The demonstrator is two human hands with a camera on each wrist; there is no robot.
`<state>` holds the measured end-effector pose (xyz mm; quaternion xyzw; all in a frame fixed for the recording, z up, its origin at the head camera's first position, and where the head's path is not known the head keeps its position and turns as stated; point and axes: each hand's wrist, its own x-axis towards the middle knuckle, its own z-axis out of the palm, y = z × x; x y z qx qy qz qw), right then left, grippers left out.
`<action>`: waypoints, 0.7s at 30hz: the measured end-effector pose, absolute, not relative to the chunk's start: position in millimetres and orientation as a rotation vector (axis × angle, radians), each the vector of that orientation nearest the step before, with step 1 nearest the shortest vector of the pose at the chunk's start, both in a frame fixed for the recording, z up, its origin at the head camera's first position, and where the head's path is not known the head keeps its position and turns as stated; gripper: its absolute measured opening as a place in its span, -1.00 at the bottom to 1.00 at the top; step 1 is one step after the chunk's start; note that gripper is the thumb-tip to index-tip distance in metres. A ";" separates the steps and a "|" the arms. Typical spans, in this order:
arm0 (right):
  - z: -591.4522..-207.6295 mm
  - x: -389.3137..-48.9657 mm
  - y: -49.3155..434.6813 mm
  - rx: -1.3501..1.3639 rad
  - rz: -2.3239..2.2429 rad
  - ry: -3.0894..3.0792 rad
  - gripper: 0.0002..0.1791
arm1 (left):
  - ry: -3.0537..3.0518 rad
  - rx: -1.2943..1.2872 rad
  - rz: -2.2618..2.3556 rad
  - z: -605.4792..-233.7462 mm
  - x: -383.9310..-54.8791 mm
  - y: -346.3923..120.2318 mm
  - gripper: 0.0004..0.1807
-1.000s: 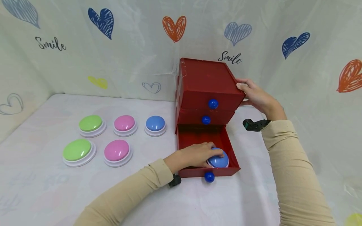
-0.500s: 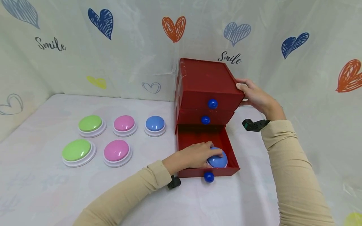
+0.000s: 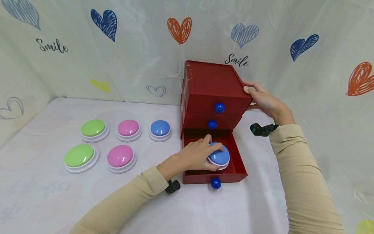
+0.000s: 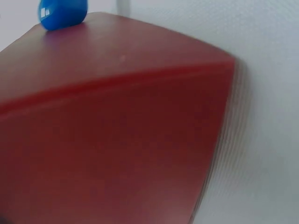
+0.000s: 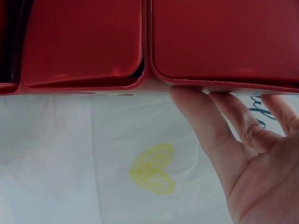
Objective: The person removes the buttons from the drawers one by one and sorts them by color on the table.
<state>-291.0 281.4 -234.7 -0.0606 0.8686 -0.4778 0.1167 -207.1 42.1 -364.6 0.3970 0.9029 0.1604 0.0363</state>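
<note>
A red cabinet (image 3: 214, 79) of three stacked drawers has its bottom drawer (image 3: 201, 178) pulled out. Over that drawer, my left hand (image 3: 197, 156) grips a blue dome push button (image 3: 220, 157) with a white base, tilted, thumb at the near side and fingers over the dome. My right hand (image 3: 267, 102) touches the upper right side of the cabinet; in the right wrist view its fingers (image 5: 205, 119) reach out fairly straight against the red side. The left wrist view has only the drawer's outside (image 4: 117, 140) and its blue knob (image 4: 63, 11), not the hand.
Left of the cabinet on the white-covered table stand a second blue button (image 3: 160, 128), two pink buttons (image 3: 120, 156) and two green buttons (image 3: 79, 156). Both upper drawers are closed, each with a blue knob (image 3: 219, 107). A curtain with printed hearts (image 3: 180, 31) hangs behind.
My left hand has raised the blue button off its place near the drawer front, moving it up and leftward and tilting it. The right hand and the cabinet stay where they were.
</note>
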 end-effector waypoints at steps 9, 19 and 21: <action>-234.9 -291.4 281.9 -0.173 -1.390 2.547 -0.31 | 2.943 1.269 0.615 -350.3 -204.4 20.1 -0.40; -233.9 -291.0 281.3 -0.173 -1.383 2.549 -0.32 | 3.024 1.152 0.779 -344.2 -199.9 -9.8 -0.42; -234.0 -291.1 281.6 -0.173 -1.385 2.547 -0.31 | 3.040 1.118 0.797 -344.1 -199.0 -15.7 -0.42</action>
